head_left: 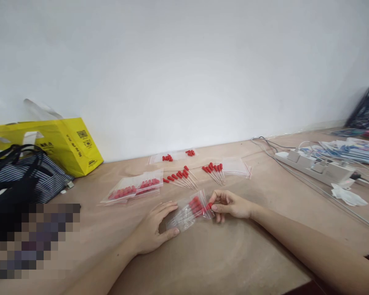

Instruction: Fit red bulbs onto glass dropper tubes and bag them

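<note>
A clear zip bag [181, 217] lies on the table between my hands, with several red-topped droppers [196, 204] inside it. My right hand [226, 205] pinches the red bulb of one dropper [209, 206] at the bag's mouth. Whether its stem is inside the bag is hard to make out. My left hand [158, 227] rests on the table with fingers spread and thumb apart, its fingertips at the bag's lower end. Beyond the bag, loose droppers [180, 175] lie fanned out, and another small group [213, 169] sits to their right.
Filled zip bags [123, 190] overlap at left. Farther back are a bag with red bulbs [167, 157] and a flat clear bag [235, 167]. A power strip [315, 166] with cables, crumpled tissue [349, 196] and papers are right; a yellow bag [70, 143] and striped bag [49, 174] left.
</note>
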Tool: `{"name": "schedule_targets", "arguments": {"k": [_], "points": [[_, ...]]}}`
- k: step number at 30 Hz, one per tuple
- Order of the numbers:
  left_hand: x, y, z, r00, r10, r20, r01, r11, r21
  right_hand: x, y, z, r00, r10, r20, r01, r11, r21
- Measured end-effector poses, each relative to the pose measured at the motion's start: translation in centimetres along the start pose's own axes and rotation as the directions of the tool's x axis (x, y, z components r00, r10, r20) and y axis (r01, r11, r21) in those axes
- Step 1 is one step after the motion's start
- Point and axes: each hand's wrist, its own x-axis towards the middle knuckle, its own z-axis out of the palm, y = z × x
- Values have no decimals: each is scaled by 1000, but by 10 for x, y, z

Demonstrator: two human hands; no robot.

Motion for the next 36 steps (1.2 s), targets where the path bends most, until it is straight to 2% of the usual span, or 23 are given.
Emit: {"name": "schedule_targets", "arguments": {"k": [4, 12, 17, 19, 26, 30, 33, 36], "points": [[0, 0, -1, 1000, 13, -2, -13, 1000, -8, 1, 0, 0, 996, -79, 38, 78, 996, 39], [-1, 3, -9, 998, 12, 66, -10, 1000, -27, 7, 8, -8, 996, -88, 0, 87, 993, -74], [-1, 4, -11, 998, 11, 64, -8, 999, -40, 11, 8, -6, 972, -227, 64, 235, 953, -189], [-1, 4, -11, 999, 19, 47, -17, 999, -42, 12, 6, -3, 966, -245, 79, 257, 939, -229], [0, 3, -10, 998, 45, 34, -44, 998, -47, 15, 1, 0, 981, -157, 109, 183, 936, -300], [0, 4, -10, 999, 47, 22, -46, 998, -51, 15, 2, -2, 986, -104, 130, 137, 949, -285], [-1, 5, -11, 998, 63, -1, -63, 996, -65, 16, 4, 2, 995, -74, 66, 91, 950, -298], [0, 2, -9, 996, 78, -34, -80, 993, -81, 13, 3, 12, 989, -151, 5, 138, 893, -427]]}}
